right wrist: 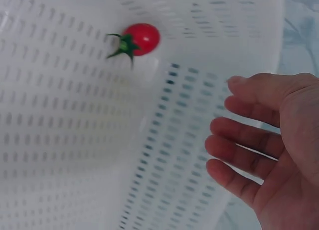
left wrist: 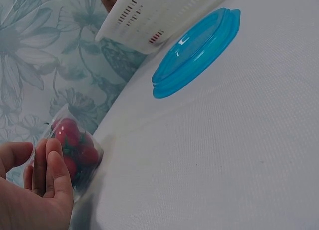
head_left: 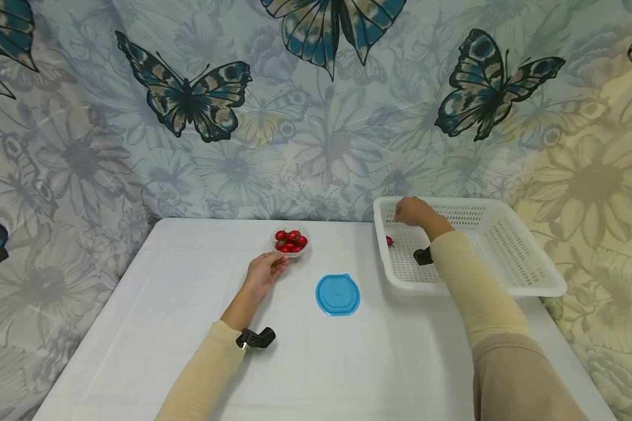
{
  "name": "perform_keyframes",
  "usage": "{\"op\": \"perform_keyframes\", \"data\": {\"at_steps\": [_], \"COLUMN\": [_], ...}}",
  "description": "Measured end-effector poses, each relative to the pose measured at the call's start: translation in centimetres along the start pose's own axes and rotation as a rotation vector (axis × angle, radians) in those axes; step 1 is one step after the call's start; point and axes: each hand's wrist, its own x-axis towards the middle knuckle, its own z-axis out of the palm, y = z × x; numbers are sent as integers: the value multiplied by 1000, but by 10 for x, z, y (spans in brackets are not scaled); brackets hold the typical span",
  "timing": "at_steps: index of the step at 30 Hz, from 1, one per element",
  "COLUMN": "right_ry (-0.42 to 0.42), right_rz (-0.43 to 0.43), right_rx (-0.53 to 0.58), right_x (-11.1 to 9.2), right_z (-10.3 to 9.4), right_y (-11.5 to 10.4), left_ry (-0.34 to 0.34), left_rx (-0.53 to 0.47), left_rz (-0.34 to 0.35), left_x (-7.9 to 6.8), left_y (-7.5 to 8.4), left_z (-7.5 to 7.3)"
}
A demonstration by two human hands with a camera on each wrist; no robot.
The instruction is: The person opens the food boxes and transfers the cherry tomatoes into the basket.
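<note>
A small clear container [head_left: 293, 255] filled with red cherry tomatoes [left wrist: 87, 154] stands near the table's back edge. My left hand [head_left: 263, 271] is at its near left side, fingertips right at the wall, thumb apart from the fingers. Over the far left part of a white slotted basket [head_left: 537, 257], my right hand [head_left: 415, 211] hangs with relaxed, slightly bent fingers and nothing between them. One cherry tomato [right wrist: 144, 39] with a green stem lies inside the basket, a short way from the right fingertips [right wrist: 219, 172].
A blue lid [head_left: 338, 294] lies flat on the white table [head_left: 137, 327], between the container and the basket. Behind the table hangs a butterfly-print cloth [head_left: 316, 152]. The basket takes up the table's back right corner.
</note>
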Motion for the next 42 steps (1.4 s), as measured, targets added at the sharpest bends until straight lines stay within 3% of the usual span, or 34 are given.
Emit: {"op": "perform_keyframes", "data": {"at_steps": [12, 18, 29, 36, 42], "right_ry": [178, 196, 192, 138, 147], "right_rz": [-71, -107, -155, -141, -204], "right_rx": [-15, -17, -70, -64, -36], "right_x": [-14, -16, -4, 1, 10], "right_z": [-47, -59, -55, -53, -45], "right_y": [-25, -46, -76, -100, -119], "left_ry": [-4, -19, -10, -10, -7], "left_rx": [-25, -28, -23, -6, -12], "left_rz": [2, 6, 1, 0, 2], "left_x": [-1, -1, -1, 1, -1], "left_y": [3, 4, 2, 0, -1], "left_z": [1, 1, 3, 3, 3]}}
